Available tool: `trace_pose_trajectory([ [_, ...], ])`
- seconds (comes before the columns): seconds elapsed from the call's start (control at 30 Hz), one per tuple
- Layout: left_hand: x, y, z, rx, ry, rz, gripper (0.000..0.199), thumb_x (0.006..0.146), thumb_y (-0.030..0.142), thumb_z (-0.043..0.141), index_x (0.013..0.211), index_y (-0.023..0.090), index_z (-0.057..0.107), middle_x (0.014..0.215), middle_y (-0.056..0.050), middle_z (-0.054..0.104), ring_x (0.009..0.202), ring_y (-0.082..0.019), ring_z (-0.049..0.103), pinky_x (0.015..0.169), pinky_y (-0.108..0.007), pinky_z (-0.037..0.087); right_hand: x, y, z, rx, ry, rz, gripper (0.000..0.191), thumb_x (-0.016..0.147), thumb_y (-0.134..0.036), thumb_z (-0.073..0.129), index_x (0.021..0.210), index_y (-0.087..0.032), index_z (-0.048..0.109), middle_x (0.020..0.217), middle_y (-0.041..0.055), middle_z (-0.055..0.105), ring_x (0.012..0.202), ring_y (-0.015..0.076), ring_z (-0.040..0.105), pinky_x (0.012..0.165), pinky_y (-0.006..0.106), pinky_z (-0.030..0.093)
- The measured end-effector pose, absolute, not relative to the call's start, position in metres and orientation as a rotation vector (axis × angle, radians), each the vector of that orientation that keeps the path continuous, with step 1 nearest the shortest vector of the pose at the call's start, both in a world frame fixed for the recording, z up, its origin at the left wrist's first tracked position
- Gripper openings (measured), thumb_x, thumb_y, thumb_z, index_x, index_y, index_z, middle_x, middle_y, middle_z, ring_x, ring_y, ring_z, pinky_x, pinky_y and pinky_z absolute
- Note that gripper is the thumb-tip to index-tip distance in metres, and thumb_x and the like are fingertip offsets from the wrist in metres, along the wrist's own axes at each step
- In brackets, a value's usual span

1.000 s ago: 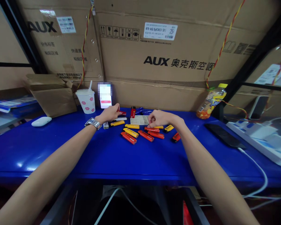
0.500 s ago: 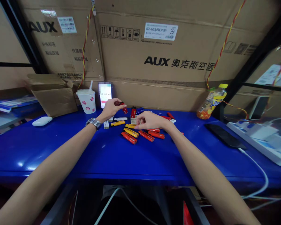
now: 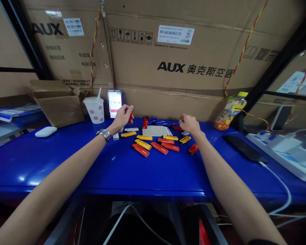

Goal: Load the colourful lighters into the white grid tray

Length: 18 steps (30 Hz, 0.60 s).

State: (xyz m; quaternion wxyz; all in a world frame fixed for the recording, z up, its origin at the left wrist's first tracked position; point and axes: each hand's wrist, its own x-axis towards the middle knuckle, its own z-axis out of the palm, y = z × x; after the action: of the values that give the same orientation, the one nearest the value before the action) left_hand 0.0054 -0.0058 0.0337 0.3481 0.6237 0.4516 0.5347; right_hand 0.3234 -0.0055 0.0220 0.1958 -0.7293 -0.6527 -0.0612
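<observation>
My left hand [image 3: 122,117], with a metal watch on its wrist, is closed around a red lighter [image 3: 130,118] in front of the propped phone. A pale slotted holder [image 3: 156,130] lies at the middle back, and another red lighter [image 3: 145,121] stands upright at its left end. My right hand [image 3: 190,124] is over the lighters right of the holder, its fingers curled just above a red lighter [image 3: 177,128]; whatever is in them is hidden. Orange lighters [image 3: 159,148] and yellow lighters [image 3: 143,144] lie before the holder, with blue lighters [image 3: 160,123] behind it.
A paper cup with a straw [image 3: 94,110], a lit phone [image 3: 114,102] and a white earbud case [image 3: 46,132] are at left. On the right are a drink bottle [image 3: 231,112], a black phone [image 3: 244,148] on a cable and a power strip [image 3: 283,158]. Cardboard boxes [image 3: 193,88] wall the back.
My right hand has moved right and back from the holder's front, uncovering it and a yellow lighter. My left hand has turned slightly, still with the red lighter.
</observation>
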Motion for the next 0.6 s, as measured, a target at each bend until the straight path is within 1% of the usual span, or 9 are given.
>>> trace_pose_trajectory([
  [0.07, 0.007, -0.008, 0.035, 1.657, 1.184, 1.388, 0.022, 0.097, 0.038, 0.042, 0.08, 0.023, 0.04, 0.054, 0.005, 0.049, 0.036, -0.007, 0.042, 0.037, -0.024, 0.032, 0.329, -0.007, 0.019, -2.108, -1.802, -0.193, 0.039, 0.085, -0.029, 0.043, 0.118, -0.019, 0.062, 0.12, 0.019, 0.06, 0.111, 0.0354, 0.053, 0.085, 0.047, 0.044],
  [0.1, 0.007, -0.009, 0.035, 1.668, 1.192, 1.382, 0.023, 0.097, 0.039, 0.041, 0.08, 0.023, 0.041, 0.054, 0.006, 0.047, 0.035, -0.006, 0.039, 0.036, -0.024, 0.029, 0.331, -0.007, 0.018, -2.108, -1.824, -0.193, 0.039, 0.086, -0.031, 0.044, 0.117, -0.02, 0.063, 0.121, 0.0189, 0.059, 0.113, 0.0362, 0.052, 0.085, 0.049, 0.043],
  [0.2, 0.009, -0.013, 0.036, 1.709, 1.236, 1.332, 0.024, 0.095, 0.041, 0.043, 0.081, 0.023, 0.046, 0.054, 0.004, 0.047, 0.035, -0.006, 0.036, 0.036, -0.025, 0.025, 0.337, -0.003, 0.015, -2.074, -2.001, -0.141, 0.032, 0.081, -0.033, 0.05, 0.107, -0.025, 0.068, 0.117, 0.0141, 0.061, 0.114, 0.0351, 0.05, 0.088, 0.049, 0.042],
  [0.27, 0.01, -0.016, 0.036, 1.755, 1.256, 1.311, 0.021, 0.092, 0.04, 0.05, 0.082, 0.022, 0.05, 0.055, 0.002, 0.05, 0.036, -0.006, 0.037, 0.037, -0.026, 0.026, 0.338, 0.0, 0.014, -2.102, -2.116, -0.08, 0.031, 0.075, -0.033, 0.057, 0.102, -0.026, 0.07, 0.113, 0.0112, 0.063, 0.113, 0.0344, 0.049, 0.089, 0.049, 0.041],
  [0.37, 0.01, -0.019, 0.035, 1.824, 1.273, 1.303, 0.016, 0.084, 0.033, 0.061, 0.08, 0.02, 0.053, 0.057, 0.0, 0.054, 0.038, -0.007, 0.041, 0.038, -0.025, 0.029, 0.334, 0.002, 0.014, -2.124, -2.198, -0.046, 0.036, 0.07, -0.029, 0.063, 0.105, -0.024, 0.068, 0.11, 0.0108, 0.065, 0.112, 0.0329, 0.049, 0.09, 0.048, 0.039],
  [0.43, 0.01, -0.019, 0.035, 1.874, 1.299, 1.28, 0.018, 0.082, 0.032, 0.063, 0.073, 0.019, 0.053, 0.056, -0.001, 0.055, 0.039, -0.008, 0.043, 0.039, -0.025, 0.03, 0.33, 0.001, 0.016, -2.107, -2.202, -0.061, 0.035, 0.069, -0.028, 0.064, 0.104, -0.023, 0.067, 0.108, 0.0105, 0.066, 0.11, 0.0315, 0.05, 0.09, 0.046, 0.039],
  [0.5, 0.009, -0.019, 0.034, 1.925, 1.317, 1.25, 0.025, 0.082, 0.034, 0.061, 0.065, 0.019, 0.052, 0.055, -0.002, 0.056, 0.04, -0.008, 0.044, 0.04, -0.026, 0.031, 0.327, -0.002, 0.019, -2.108, -2.187, -0.078, 0.033, 0.068, -0.029, 0.067, 0.1, -0.023, 0.067, 0.104, 0.0093, 0.067, 0.107, 0.0296, 0.053, 0.088, 0.043, 0.04],
  [0.53, 0.009, -0.018, 0.034, 1.944, 1.314, 1.245, 0.027, 0.083, 0.036, 0.061, 0.065, 0.019, 0.052, 0.056, -0.003, 0.057, 0.041, -0.009, 0.045, 0.04, -0.026, 0.032, 0.327, -0.003, 0.02, -2.109, -2.18, -0.086, 0.033, 0.067, -0.028, 0.068, 0.099, -0.023, 0.066, 0.102, 0.0085, 0.067, 0.103, 0.0282, 0.055, 0.085, 0.041, 0.041],
  [0.6, 0.009, -0.017, 0.033, 1.963, 1.29, 1.257, 0.024, 0.084, 0.037, 0.058, 0.071, 0.019, 0.054, 0.06, -0.003, 0.059, 0.042, -0.009, 0.046, 0.041, -0.026, 0.033, 0.327, -0.004, 0.022, -2.095, -2.173, -0.086, 0.034, 0.066, -0.027, 0.068, 0.099, -0.023, 0.064, 0.097, 0.0077, 0.066, 0.093, 0.0248, 0.058, 0.078, 0.036, 0.042],
])
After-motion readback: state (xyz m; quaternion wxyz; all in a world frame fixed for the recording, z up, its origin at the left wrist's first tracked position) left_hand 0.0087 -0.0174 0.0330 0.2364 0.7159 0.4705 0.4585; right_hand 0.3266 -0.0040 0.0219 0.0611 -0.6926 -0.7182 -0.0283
